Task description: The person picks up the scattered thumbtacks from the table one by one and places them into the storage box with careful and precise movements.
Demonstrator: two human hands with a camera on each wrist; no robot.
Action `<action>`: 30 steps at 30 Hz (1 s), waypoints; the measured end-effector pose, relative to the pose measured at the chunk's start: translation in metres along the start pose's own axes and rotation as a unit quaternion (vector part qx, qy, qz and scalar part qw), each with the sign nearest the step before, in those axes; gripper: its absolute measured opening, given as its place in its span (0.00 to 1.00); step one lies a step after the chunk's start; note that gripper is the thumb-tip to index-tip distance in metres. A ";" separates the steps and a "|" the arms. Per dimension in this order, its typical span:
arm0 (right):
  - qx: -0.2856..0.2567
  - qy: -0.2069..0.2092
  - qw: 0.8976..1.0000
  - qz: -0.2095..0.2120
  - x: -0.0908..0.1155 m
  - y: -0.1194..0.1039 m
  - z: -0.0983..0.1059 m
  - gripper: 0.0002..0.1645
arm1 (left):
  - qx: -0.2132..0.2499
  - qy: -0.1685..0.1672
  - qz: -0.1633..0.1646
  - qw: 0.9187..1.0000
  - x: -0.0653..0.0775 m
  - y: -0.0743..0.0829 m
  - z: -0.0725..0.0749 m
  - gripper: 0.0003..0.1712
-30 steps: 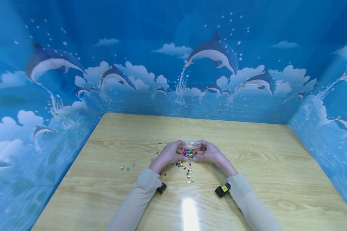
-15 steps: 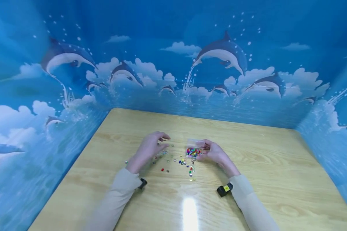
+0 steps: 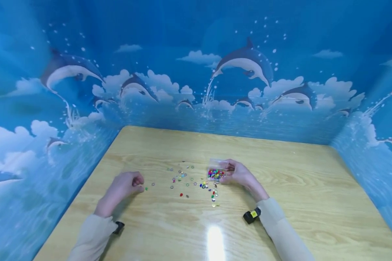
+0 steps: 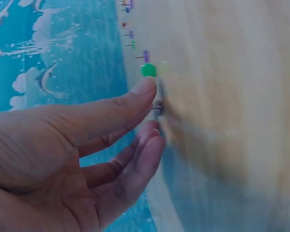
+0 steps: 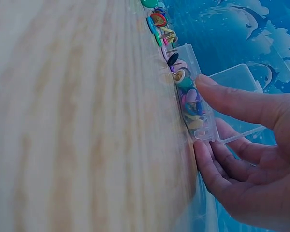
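In the head view my left hand [image 3: 122, 186] is low over the left part of the table. A green thumbtack [image 3: 146, 189] lies just right of its fingertips. In the left wrist view its thumb and bent fingers stand apart around a small tack [image 4: 159, 107]; contact is not clear. A larger green tack [image 4: 148, 70] shows beyond the thumb. My right hand [image 3: 242, 175] holds a small clear plastic box [image 5: 209, 126], thumb on the rim and fingers at the lid side. The box's hinged lid [image 3: 217, 163] is raised. Multicoloured thumbtacks [image 3: 216, 174] fill the box.
Several loose thumbtacks [image 3: 181, 175] lie scattered left of the box, and more [image 3: 213, 195] in front of it. The wooden table [image 3: 307, 188] backs onto a blue dolphin-print curtain [image 3: 183, 72] on its far and side edges.
My left hand has let go of the box and moved left across the scattered tacks to the table's left part. My right hand still holds the box in nearly the same place.
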State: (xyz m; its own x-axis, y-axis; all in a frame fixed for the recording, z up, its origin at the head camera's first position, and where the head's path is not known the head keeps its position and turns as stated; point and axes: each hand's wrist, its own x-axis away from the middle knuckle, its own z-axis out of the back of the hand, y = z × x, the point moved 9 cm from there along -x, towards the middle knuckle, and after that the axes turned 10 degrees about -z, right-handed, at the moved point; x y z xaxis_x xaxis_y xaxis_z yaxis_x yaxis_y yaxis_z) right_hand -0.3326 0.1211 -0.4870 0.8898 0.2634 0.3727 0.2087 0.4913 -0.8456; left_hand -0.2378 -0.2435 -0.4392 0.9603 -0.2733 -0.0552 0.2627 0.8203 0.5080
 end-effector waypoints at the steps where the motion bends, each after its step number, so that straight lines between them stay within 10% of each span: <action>1: 0.000 -0.002 1.000 -0.001 0.000 0.000 -0.001 0.44 | -0.001 0.000 0.002 1.000 0.001 -0.002 -0.001 0.09; 22: 0.003 0.004 1.000 0.011 -0.002 -0.003 0.002 0.43 | -0.008 0.011 -0.013 1.000 -0.013 0.004 0.002 0.05; 30: 0.001 0.003 1.000 0.015 -0.001 -0.001 0.001 0.44 | 0.053 0.072 -0.061 0.994 -0.053 0.062 0.007 0.09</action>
State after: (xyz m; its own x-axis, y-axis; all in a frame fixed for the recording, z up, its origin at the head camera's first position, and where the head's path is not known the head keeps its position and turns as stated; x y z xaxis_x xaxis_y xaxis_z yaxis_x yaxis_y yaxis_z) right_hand -0.3348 0.1213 -0.4858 0.8978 0.2734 0.3452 0.1815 0.4845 -0.8558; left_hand -0.2731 -0.1816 -0.3993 0.9275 -0.2863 -0.2404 0.3738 0.7258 0.5775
